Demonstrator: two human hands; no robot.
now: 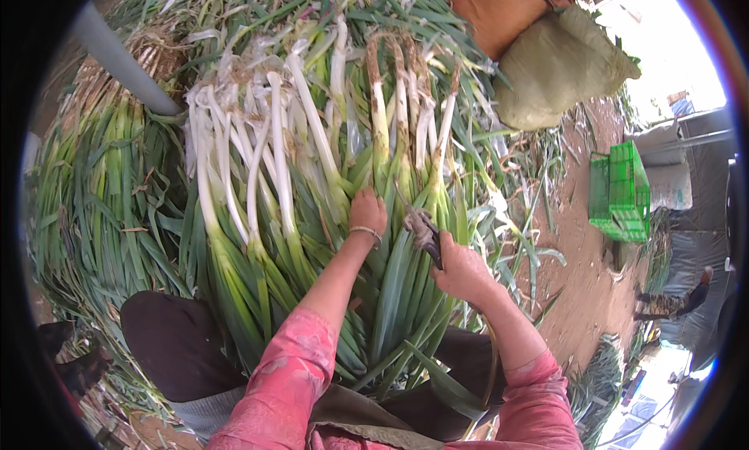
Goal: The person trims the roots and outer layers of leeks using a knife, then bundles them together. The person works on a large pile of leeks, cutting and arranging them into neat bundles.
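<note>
Large leek-like green onions lie across my lap with their roots pointing away from me. My left hand (367, 213), with a bangle at the wrist, rests among their leaves, fingers curled down; what they grip is hidden. Clean white stalks (281, 151) lie to its left. Beyond and to its right are soil-browned stalks (377, 99) with brown outer skin. My right hand (465, 268) grips the dark handle of what looks like an air blow gun (432, 245), with a rag wrapped round it. Its thin nozzle points at the soiled stalks. A yellowish hose (491, 362) runs below my right wrist.
A grey pole (126, 63) rises at the left beside a heap of unpeeled green onions (111, 204). Stuffed sacks (550, 69) stand at the upper right. A green plastic crate (620, 192) sits on the dirt floor (573, 298). Another person's leg (673, 303) shows at far right.
</note>
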